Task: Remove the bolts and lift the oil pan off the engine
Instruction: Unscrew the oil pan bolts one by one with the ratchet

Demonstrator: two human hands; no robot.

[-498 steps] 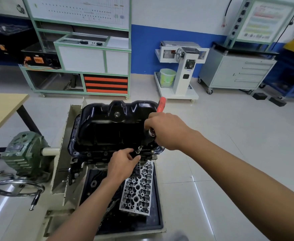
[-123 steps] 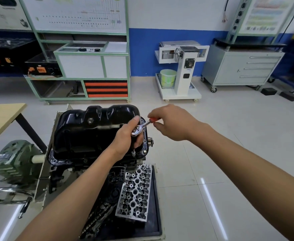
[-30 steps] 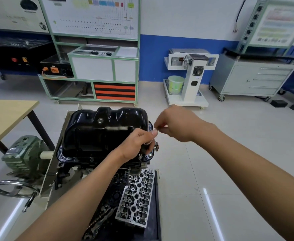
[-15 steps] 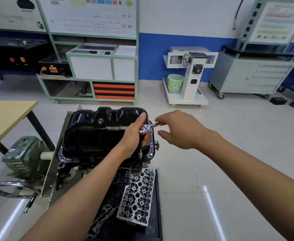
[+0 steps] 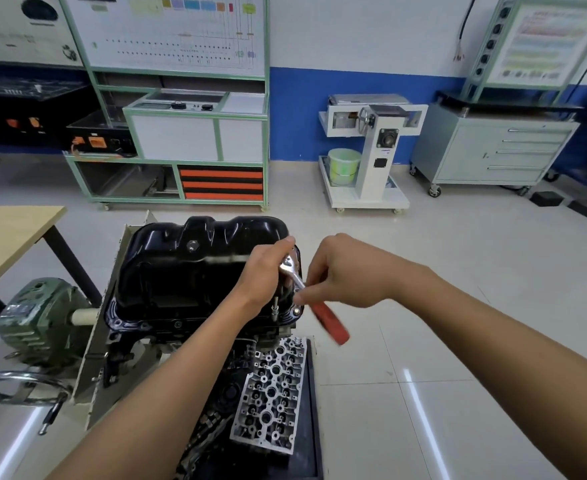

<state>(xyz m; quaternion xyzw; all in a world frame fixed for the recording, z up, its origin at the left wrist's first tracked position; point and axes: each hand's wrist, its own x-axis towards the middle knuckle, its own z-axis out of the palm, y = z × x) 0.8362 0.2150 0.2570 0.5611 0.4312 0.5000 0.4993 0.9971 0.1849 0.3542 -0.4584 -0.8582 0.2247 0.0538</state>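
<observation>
While the black oil pan (image 5: 188, 271) sits on top of the engine (image 5: 167, 336), its near right corner lies under the left hand (image 5: 262, 277), whose fingers curl over the head of a ratchet (image 5: 328, 322) beside a flange bolt (image 5: 296, 310). The right hand (image 5: 342, 268), just right of that corner, pinches the ratchet's shaft, red handle pointing toward the camera. A cylinder head (image 5: 271, 396) lies below.

Left hand (image 5: 264, 275) beside right hand (image 5: 344, 271) (both gripping).
</observation>
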